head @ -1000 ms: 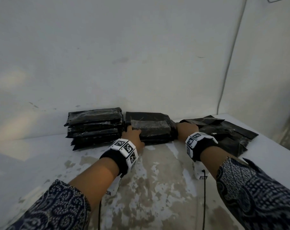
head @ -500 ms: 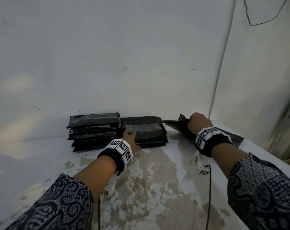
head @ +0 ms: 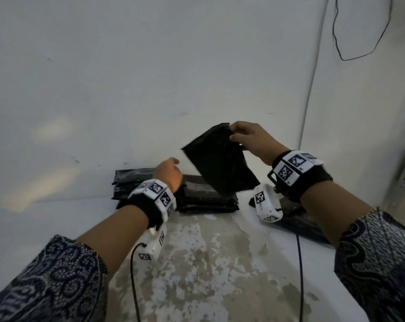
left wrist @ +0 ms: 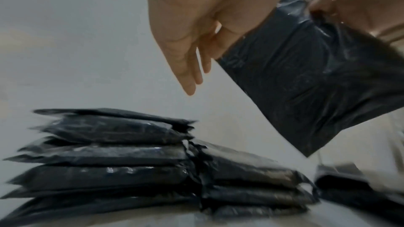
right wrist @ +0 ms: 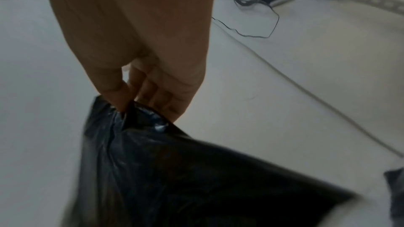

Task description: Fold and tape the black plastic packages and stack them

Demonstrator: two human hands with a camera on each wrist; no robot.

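My right hand [head: 245, 138] pinches the top corner of a flat black plastic package [head: 220, 163] and holds it in the air above the table; the same package [right wrist: 174, 170] hangs from thumb and fingers in the right wrist view. My left hand [head: 169, 173] hovers open just left of the hanging package [left wrist: 306, 84], fingers [left wrist: 188, 75] straight and empty, not touching it. Two stacks of folded black packages sit against the wall: a taller left stack [left wrist: 98, 158] and a lower right stack [head: 206, 198].
More unfolded black packages [head: 299, 219] lie on the table at the right, under my right wrist. The worn white table [head: 196, 263] spreads out in front. A wall stands close behind the stacks, with a cable [head: 312, 89] running down it.
My right hand has lifted a black package from the right-hand pile up into the air and leftward. My left hand has left the right stack and risen toward the package.
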